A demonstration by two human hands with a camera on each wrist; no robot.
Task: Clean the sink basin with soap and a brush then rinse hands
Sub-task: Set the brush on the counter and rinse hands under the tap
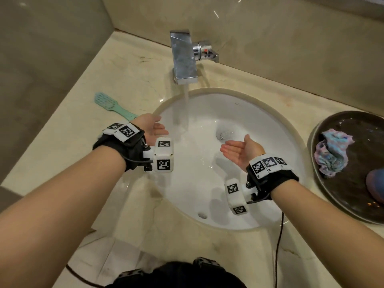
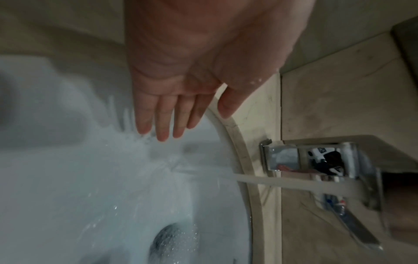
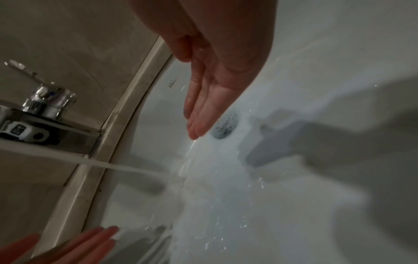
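The white oval sink basin (image 1: pixel 270 129) lies under a chrome faucet (image 1: pixel 184 57) from which a stream of water (image 1: pixel 185 96) runs down into it. My left hand (image 1: pixel 154 126) hovers over the basin's left rim, fingers straight, palm facing right, holding nothing, just left of the stream. My right hand (image 1: pixel 236 151) is over the basin near the drain (image 1: pixel 223 134), palm up, fingers straight and empty. In the wrist views the left hand (image 2: pixel 172 110) and the right hand (image 3: pixel 203 107) both show wet straight fingers. A mint-green brush (image 1: pixel 108 104) lies on the counter to the left.
A dark round tray (image 1: pixel 353 202) on the right counter holds a crumpled blue-pink cloth (image 1: pixel 330 154). The faucet lever (image 1: pixel 207 51) points right, against the back wall. Beige marble counter (image 1: pixel 62 142) surrounds the basin. A black cable (image 1: pixel 279 246) hangs down at the front.
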